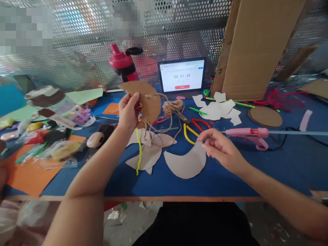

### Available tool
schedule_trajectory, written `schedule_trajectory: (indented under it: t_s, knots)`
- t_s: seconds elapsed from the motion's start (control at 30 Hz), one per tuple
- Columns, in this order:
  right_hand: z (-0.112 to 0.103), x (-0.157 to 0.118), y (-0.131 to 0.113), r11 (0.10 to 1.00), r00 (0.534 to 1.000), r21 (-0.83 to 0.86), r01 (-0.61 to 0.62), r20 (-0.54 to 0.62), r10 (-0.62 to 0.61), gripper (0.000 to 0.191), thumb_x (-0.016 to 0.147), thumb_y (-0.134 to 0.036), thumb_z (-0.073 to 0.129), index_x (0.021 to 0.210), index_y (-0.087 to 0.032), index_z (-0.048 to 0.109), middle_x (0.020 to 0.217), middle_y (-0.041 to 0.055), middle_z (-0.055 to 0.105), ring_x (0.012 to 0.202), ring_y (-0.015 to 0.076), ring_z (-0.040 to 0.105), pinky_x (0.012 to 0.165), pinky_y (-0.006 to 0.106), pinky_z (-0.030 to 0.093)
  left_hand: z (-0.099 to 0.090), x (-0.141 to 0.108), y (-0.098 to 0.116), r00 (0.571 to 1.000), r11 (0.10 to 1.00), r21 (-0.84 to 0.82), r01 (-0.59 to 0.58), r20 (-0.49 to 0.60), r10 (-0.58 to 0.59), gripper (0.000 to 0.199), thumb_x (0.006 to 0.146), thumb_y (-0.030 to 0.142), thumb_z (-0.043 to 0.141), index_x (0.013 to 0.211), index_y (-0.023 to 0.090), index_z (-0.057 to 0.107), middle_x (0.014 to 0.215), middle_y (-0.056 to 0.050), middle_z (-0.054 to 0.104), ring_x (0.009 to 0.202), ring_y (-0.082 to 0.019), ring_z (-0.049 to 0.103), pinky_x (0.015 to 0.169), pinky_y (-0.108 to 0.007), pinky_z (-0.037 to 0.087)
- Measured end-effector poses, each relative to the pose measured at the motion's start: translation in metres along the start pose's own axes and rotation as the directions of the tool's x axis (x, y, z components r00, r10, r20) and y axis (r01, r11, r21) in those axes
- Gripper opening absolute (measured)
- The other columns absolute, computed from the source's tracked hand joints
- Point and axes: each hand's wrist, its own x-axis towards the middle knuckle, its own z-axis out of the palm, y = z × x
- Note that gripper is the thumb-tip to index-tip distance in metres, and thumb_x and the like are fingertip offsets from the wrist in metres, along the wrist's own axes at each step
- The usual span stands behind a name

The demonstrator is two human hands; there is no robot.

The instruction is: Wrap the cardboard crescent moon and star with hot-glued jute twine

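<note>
My left hand [130, 111] is closed on a brown cardboard crescent [151, 107], raised above the table with its thumb on the face. Twine [151, 96] is knotted at the crescent's upper part, and more strands trail from its lower end. A yellow-green pipe cleaner [139, 150] runs down below that hand. My right hand [220, 148] pinches the upper right tip of a grey cardboard crescent [186, 164], which lies at or just above the tabletop. Between the hands, grey cardboard cutouts [146, 157] lie overlapping on the blue table [230, 186].
Scissors [197, 128] with red and yellow handles and a twine bundle [173, 107] lie behind. A pink glue gun [247, 133] is at right, near cardboard discs [265, 117]. A tablet [182, 75], pink bottle [124, 63] and tall cardboard sheet [251, 51] stand behind. Bagged clay [65, 150] crowds the left.
</note>
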Motion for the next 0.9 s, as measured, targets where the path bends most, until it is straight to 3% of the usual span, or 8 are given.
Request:
schedule_trajectory:
  t_s: [0.1,0.27,0.37,0.47,0.53,0.63,0.77,0.9]
  knots:
    - [-0.009,-0.014,0.006,0.996,0.997,-0.086,0.002,0.076,0.004,0.011,0.091,-0.032,0.055,0.092,-0.021,0.059,0.084,0.0003,0.056,0.061,0.0085,0.046,0.057,0.025,0.039,0.009,0.028,-0.001,0.999,0.997,0.071,-0.026,0.039,0.023,0.024,0.078,0.036,0.070,0.067,0.022,0.055,0.059,0.004,0.054,0.047,-0.008,0.051,0.044,-0.018,0.039]
    - [-0.017,-0.014,0.017,0.992,0.997,-0.125,0.021,0.071,-0.013,0.010,0.093,-0.029,0.051,0.091,-0.021,0.056,0.078,-0.0004,0.060,0.061,0.0091,0.050,0.057,0.024,0.040,0.030,0.073,0.000,0.985,0.937,0.304,-0.172,0.044,0.167,0.018,0.081,0.031,0.064,0.071,0.021,0.054,0.061,0.003,0.054,0.050,-0.008,0.051,0.047,-0.018,0.040]
    - [-0.018,-0.014,0.019,0.989,0.995,-0.148,0.031,0.098,-0.016,0.008,0.092,-0.028,0.052,0.091,-0.021,0.057,0.077,-0.0001,0.061,0.066,0.0106,0.054,0.060,0.024,0.042,0.042,0.093,0.003,0.963,0.827,0.500,-0.258,0.062,0.263,0.015,0.079,0.024,0.064,0.070,0.020,0.053,0.063,0.002,0.054,0.059,-0.011,0.056,0.059,-0.021,0.046]
    - [-0.018,-0.017,0.020,0.985,0.991,-0.168,0.027,0.137,-0.004,0.008,0.090,-0.026,0.053,0.091,-0.021,0.059,0.077,-0.0001,0.062,0.066,0.0114,0.055,0.061,0.025,0.042,0.056,0.106,0.007,0.944,0.672,0.674,-0.307,0.126,0.305,0.012,0.076,0.019,0.065,0.070,0.019,0.055,0.072,-0.002,0.059,0.081,-0.018,0.061,0.083,-0.030,0.047]
    - [-0.019,-0.019,0.020,0.985,0.988,-0.174,0.022,0.158,0.006,0.008,0.090,-0.025,0.052,0.092,-0.021,0.059,0.076,-0.0001,0.063,0.066,0.0117,0.056,0.061,0.025,0.043,0.067,0.111,0.007,0.941,0.562,0.763,-0.319,0.182,0.287,0.007,0.074,0.015,0.065,0.074,0.017,0.058,0.080,-0.005,0.062,0.095,-0.025,0.061,0.094,-0.037,0.043]
    - [-0.021,-0.020,0.018,0.984,0.984,-0.175,0.018,0.178,0.014,0.008,0.090,-0.024,0.052,0.092,-0.021,0.059,0.076,-0.0002,0.064,0.066,0.0120,0.057,0.061,0.025,0.043,0.083,0.119,-0.001,0.946,0.413,0.854,-0.315,0.246,0.212,0.014,0.075,0.010,0.062,0.089,0.014,0.063,0.096,-0.011,0.064,0.106,-0.032,0.059,0.098,-0.044,0.041]
    - [-0.022,-0.022,0.014,0.985,0.981,-0.171,0.008,0.191,0.025,0.010,0.090,-0.025,0.051,0.092,-0.021,0.059,0.074,-0.0002,0.063,0.065,0.0120,0.057,0.059,0.024,0.042,0.098,0.134,-0.012,0.954,0.266,0.917,-0.296,0.272,0.124,0.025,0.088,0.024,0.061,0.112,0.015,0.060,0.114,-0.010,0.061,0.109,-0.026,0.059,0.095,-0.044,0.047]
    - [-0.022,-0.022,0.011,0.986,0.977,-0.163,-0.027,0.203,0.060,0.010,0.088,-0.024,0.051,0.090,-0.020,0.059,0.073,0.0000,0.062,0.064,0.0122,0.056,0.058,0.024,0.041,0.103,0.152,-0.020,0.961,0.187,0.944,-0.271,0.254,0.108,0.036,0.093,0.037,0.059,0.122,0.017,0.055,0.124,-0.009,0.057,0.109,-0.023,0.059,0.092,-0.044,0.052]
